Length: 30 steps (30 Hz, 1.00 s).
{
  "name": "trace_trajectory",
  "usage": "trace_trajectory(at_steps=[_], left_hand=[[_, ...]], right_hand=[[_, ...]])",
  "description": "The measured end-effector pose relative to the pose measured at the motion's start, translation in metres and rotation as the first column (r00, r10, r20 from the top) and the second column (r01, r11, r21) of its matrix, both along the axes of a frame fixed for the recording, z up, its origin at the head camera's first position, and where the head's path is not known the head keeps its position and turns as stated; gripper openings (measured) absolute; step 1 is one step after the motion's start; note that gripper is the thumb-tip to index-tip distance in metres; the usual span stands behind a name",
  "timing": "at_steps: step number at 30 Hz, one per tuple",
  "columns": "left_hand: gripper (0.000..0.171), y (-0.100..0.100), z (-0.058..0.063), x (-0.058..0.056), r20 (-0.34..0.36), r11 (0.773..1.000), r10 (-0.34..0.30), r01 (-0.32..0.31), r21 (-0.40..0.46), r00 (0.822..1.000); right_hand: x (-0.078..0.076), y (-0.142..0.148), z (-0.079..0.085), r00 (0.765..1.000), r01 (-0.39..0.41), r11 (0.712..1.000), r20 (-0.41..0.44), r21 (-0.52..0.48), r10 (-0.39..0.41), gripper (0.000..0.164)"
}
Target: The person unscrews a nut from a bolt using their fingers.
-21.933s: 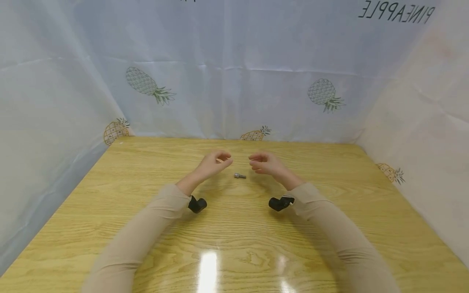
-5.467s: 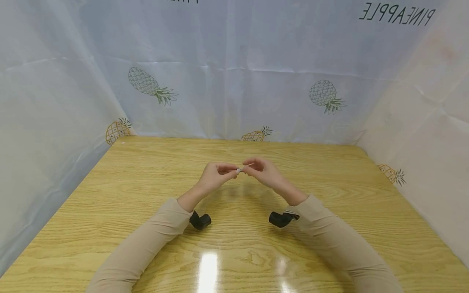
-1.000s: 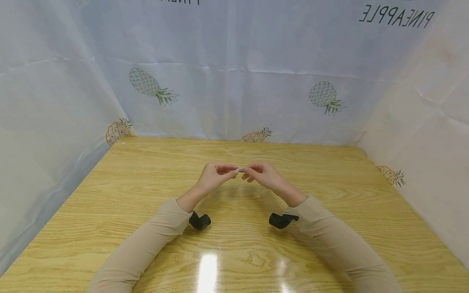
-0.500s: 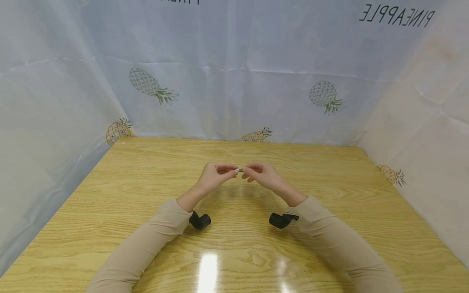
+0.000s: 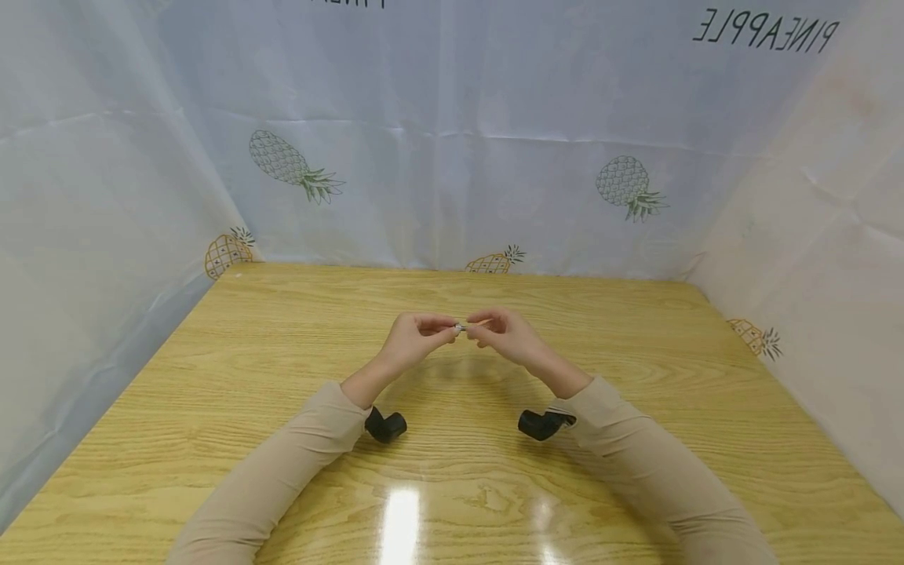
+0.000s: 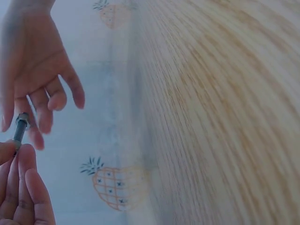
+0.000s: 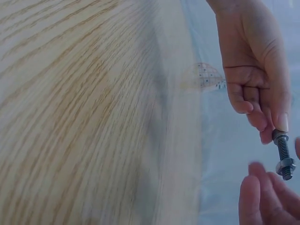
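Above the table, my left hand (image 5: 415, 340) pinches a small metal bolt (image 7: 283, 149) by its head between thumb and fingertips. A hex nut (image 7: 285, 165) sits on the thread close to the bolt's free end, with a little thread poking out past it. My right hand (image 5: 512, 339) is beside that end, fingers loosely bent and thumb apart from them. The left wrist view has the right fingers spread around the nut, with a gap between thumb and nut. Both views put the bolt between the two hands.
The wood-grain table (image 5: 452, 486) spreads beneath both hands. Pale curtains (image 5: 452, 157) printed with pineapples stand behind it and at both sides. A black device sits at the left wrist (image 5: 385, 426), another at the right wrist (image 5: 542, 424).
Earliest, the bolt lay on the table; it is now in my left hand. Since half a second ago, the right thumb and fingers have parted from the bolt's end. The left hand stays put.
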<state>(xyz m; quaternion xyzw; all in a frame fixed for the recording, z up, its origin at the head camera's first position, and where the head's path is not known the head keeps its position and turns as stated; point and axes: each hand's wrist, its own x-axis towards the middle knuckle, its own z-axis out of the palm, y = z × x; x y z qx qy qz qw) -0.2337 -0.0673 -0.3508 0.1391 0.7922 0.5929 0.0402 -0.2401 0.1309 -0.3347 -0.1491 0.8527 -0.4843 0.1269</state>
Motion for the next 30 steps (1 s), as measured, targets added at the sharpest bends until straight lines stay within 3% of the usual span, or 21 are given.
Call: trace_trajectory(at_steps=[4, 9, 12, 16, 20, 24, 30], left_hand=[[0.027, -0.0001, -0.0003, 0.0000, -0.003, 1.000, 0.001, -0.001, -0.001, 1.000], [0.029, -0.0003, -0.0011, -0.0001, -0.005, 1.000, -0.006, 0.006, 0.009, 1.000], [0.029, -0.0003, -0.0010, 0.0000, -0.003, 1.000, -0.013, 0.013, 0.016, 1.000], [0.028, 0.0002, -0.0010, -0.0001, -0.001, 1.000, -0.007, 0.007, 0.008, 1.000], [0.026, 0.0010, -0.0015, -0.0007, 0.009, 1.000, 0.009, -0.009, 0.011, 1.000], [0.026, 0.0012, -0.0017, -0.0008, 0.012, 1.000, 0.015, -0.015, 0.016, 1.000], [0.028, 0.0005, -0.0014, -0.0001, 0.015, 1.000, 0.005, -0.006, 0.022, 1.000]], right_hand=[[-0.0004, 0.0013, -0.0008, 1.000, -0.001, 0.999, -0.007, 0.044, 0.001, 0.039], [0.0000, 0.0019, -0.0016, 0.999, 0.015, 1.000, -0.039, 0.012, -0.015, 0.031], [-0.0003, 0.0019, -0.0012, 0.999, -0.007, 0.999, -0.039, -0.035, 0.005, 0.037], [-0.0004, 0.0020, 0.0003, 1.000, -0.031, 0.999, -0.006, -0.018, 0.031, 0.043], [0.0005, 0.0023, 0.0015, 1.000, -0.009, 1.000, 0.009, 0.025, 0.008, 0.041], [0.0012, 0.0025, 0.0012, 1.000, 0.018, 1.000, -0.015, 0.007, -0.018, 0.032], [0.0012, 0.0031, 0.0021, 1.000, 0.007, 0.999, -0.016, -0.031, -0.008, 0.041]])
